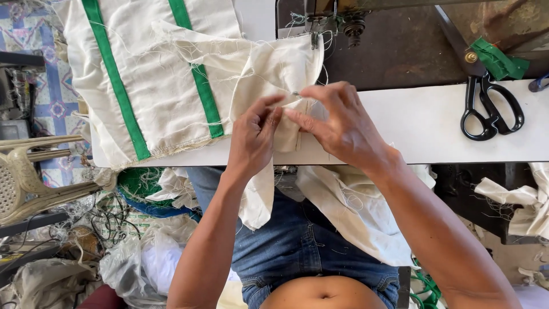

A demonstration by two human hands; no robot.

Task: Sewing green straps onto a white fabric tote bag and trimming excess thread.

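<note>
Two hands, left hand (253,134) and right hand (338,122), pinching one cream cloth (269,68); two green stripes; one scissors (489,109).

Two hands (254,134), one scissors (490,109), two green stripes (114,80).

Both bare forearms reach forward; the left hand (253,137) and right hand (342,127) meet, fingertips apparently pinched together.
</note>
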